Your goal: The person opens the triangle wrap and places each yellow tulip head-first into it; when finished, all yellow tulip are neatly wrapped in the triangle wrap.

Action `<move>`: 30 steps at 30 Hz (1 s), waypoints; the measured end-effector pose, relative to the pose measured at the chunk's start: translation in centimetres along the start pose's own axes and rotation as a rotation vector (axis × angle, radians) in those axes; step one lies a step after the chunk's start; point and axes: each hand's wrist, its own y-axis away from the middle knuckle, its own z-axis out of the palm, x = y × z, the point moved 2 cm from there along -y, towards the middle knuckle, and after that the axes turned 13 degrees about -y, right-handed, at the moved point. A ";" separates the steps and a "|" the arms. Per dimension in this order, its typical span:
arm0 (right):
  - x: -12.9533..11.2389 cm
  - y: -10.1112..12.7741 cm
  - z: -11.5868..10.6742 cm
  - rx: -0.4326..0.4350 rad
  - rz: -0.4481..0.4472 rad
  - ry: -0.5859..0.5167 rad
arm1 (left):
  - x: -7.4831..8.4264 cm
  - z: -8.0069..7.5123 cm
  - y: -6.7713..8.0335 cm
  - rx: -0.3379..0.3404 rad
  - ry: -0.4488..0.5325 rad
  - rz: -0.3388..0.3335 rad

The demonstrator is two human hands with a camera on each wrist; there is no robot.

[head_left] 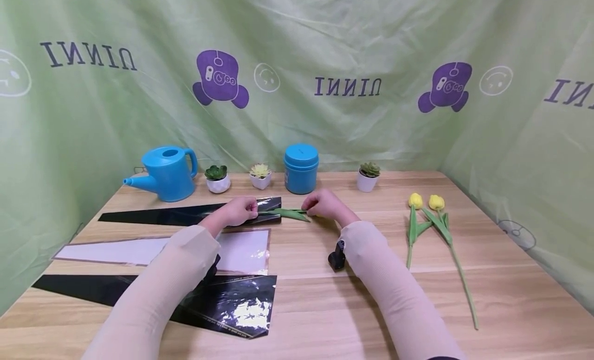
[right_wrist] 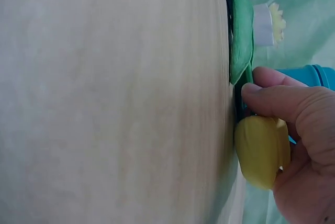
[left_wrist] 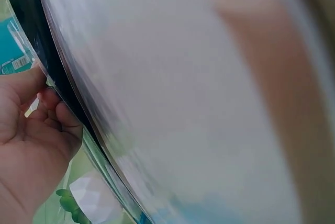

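Observation:
My left hand [head_left: 249,210] pinches the near end of a long black wrapping sheet [head_left: 185,214] that lies far on the wooden table [head_left: 325,303]. In the left wrist view its fingers [left_wrist: 49,103] curl round the sheet's dark edge [left_wrist: 39,41]. A yellow tulip is gripped by the bud in my right hand [head_left: 311,206]. Its green leaves [head_left: 289,213] point left, towards the sheet's opening. The right wrist view shows the yellow bud [right_wrist: 261,150] under that hand's fingers [right_wrist: 277,101], with a green leaf [right_wrist: 241,41] above it.
A pale pink sheet [head_left: 162,249] and a second black sheet [head_left: 232,303] lie nearer me on the left. Two more yellow tulips [head_left: 436,215] lie to the right. At the back stand a blue watering can [head_left: 167,173], a blue jar [head_left: 301,168] and three potted succulents [head_left: 217,178].

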 end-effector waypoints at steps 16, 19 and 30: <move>-1.8 -0.4 0.6 0.016 -0.079 0.043 | 0.8 -0.7 -0.3 -0.016 -0.004 0.004; -2.3 -0.7 1.0 0.011 -0.090 0.038 | 0.9 -0.9 -0.3 -0.017 -0.008 0.019; -3.7 -1.1 3.0 0.012 -0.125 -0.014 | 0.8 -1.4 0.1 0.008 -0.042 0.053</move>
